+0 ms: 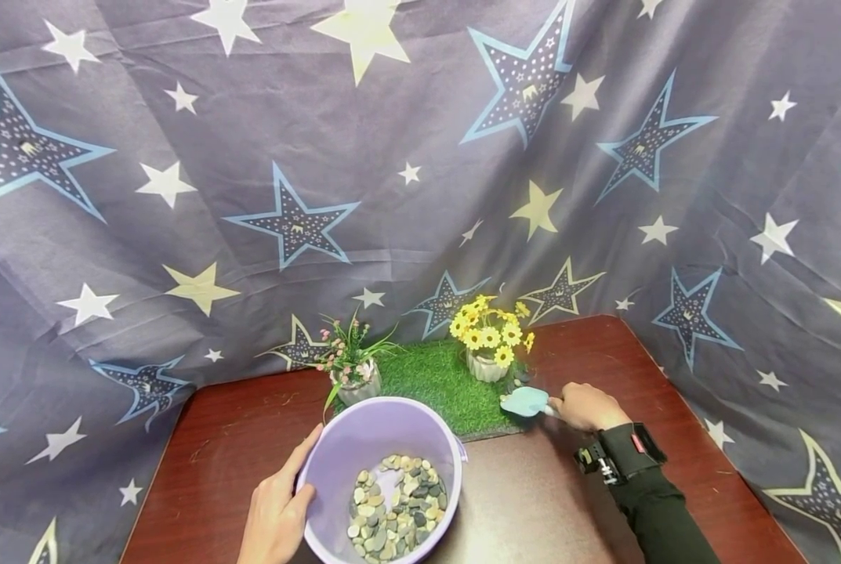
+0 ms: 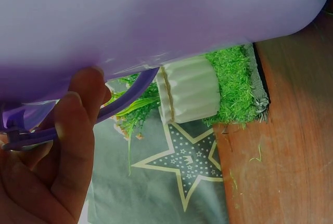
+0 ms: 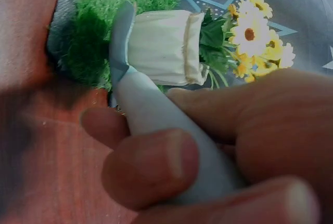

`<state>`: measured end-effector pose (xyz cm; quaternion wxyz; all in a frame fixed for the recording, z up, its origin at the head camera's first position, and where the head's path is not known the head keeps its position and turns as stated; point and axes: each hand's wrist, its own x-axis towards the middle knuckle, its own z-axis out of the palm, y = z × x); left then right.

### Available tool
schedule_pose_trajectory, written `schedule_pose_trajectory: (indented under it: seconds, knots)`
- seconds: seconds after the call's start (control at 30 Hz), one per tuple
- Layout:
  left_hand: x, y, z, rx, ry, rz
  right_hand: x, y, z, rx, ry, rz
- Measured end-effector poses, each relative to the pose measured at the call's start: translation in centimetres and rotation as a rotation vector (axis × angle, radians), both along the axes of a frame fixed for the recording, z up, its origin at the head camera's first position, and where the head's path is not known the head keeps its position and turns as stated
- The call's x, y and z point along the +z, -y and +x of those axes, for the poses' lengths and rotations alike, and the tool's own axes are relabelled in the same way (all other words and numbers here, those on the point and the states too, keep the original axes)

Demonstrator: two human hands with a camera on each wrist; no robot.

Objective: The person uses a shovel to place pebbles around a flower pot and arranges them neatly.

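Observation:
My left hand [image 1: 277, 505] grips the near left side of a lavender bucket [image 1: 342, 439], thumb over the rim. In the left wrist view its fingers press on the outer wall beside the purple bucket handle [image 2: 122, 104]. Grey, tan and cream pebbles [image 1: 399, 509] cover much of the bucket's bottom. My right hand [image 1: 588, 407] holds a small trowel with a light blue blade [image 1: 526, 401], fingers curled round its pale handle [image 3: 156, 104]. The blade is over the right front corner of the artificial grass mat [image 1: 427, 376], close to the pot of yellow flowers [image 1: 487, 366].
A second white pot [image 1: 361, 385] with pink flowers stands at the mat's left, just behind the bucket. Small dark pieces [image 1: 517, 379] lie by the yellow flowers' pot. Red-brown table [image 1: 237, 439] surrounds the mat; a star-patterned curtain [image 1: 392, 219] hangs behind.

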<state>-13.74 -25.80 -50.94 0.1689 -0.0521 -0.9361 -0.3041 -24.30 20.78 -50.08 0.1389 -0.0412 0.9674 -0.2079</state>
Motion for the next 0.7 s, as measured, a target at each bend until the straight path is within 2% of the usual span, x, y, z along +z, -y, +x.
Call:
schedule_pose_trajectory:
  seconds: [0.4,0.7]
  knots:
    - [-0.27,0.04,-0.07,0.001,-0.005,0.005,-0.54,0.81,-0.38,0.026,0.07,-0.078]
    - [-0.36,0.12,-0.15,-0.002,-0.021,0.006,-0.74,0.24,0.3,0.077,0.051,-0.111]
